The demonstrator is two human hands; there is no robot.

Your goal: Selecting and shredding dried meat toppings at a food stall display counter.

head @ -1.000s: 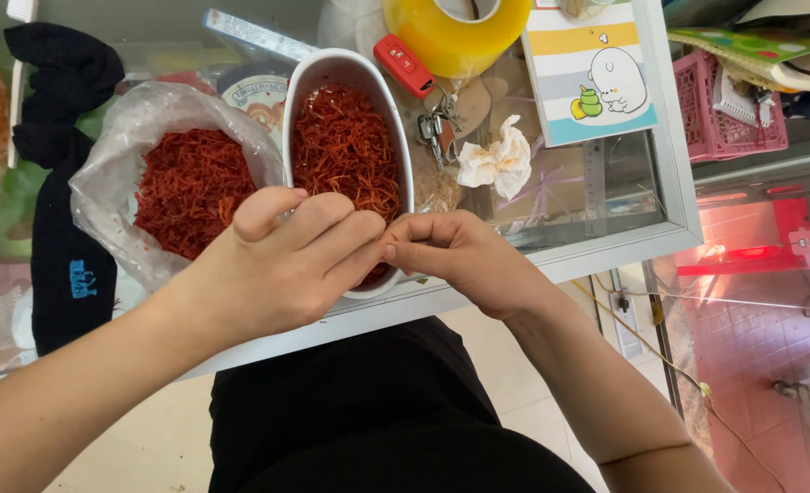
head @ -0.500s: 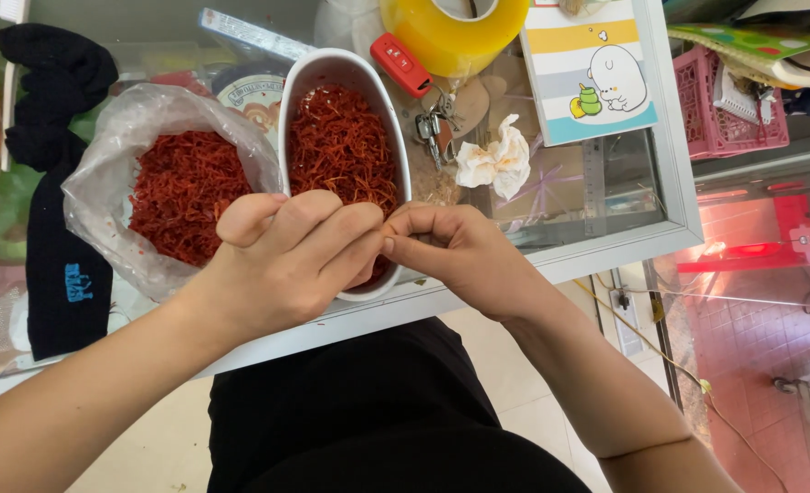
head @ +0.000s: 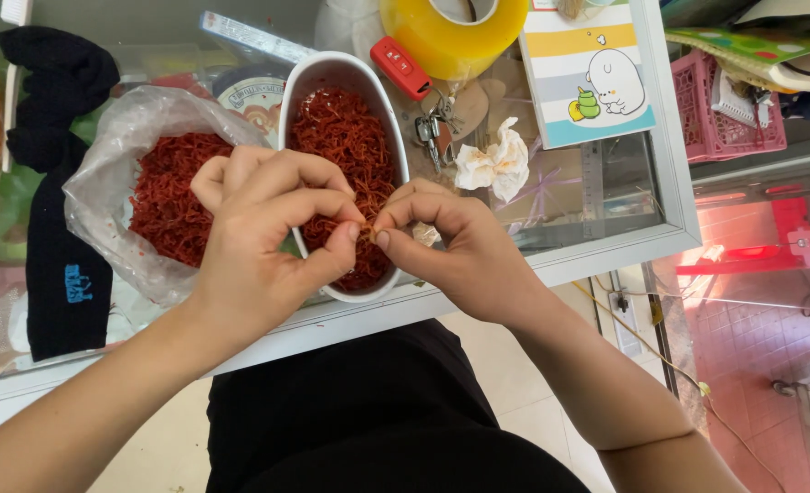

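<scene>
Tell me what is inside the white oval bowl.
The white oval bowl is filled with thin red shreds. The left hand and right hand, fingertips pinched together over it, cover the near half, so the shreds there and the bowl's bottom stay hidden.

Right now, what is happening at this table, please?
A person holds both hands together over a white oval bowl full of red threads. The left hand and the right hand meet fingertip to fingertip and pinch a small strand between them. Left of the bowl, an open plastic bag holds more of the red threads. Keys, a crumpled tissue and a roll of yellow tape lie behind the bowl on the glass table.
</scene>
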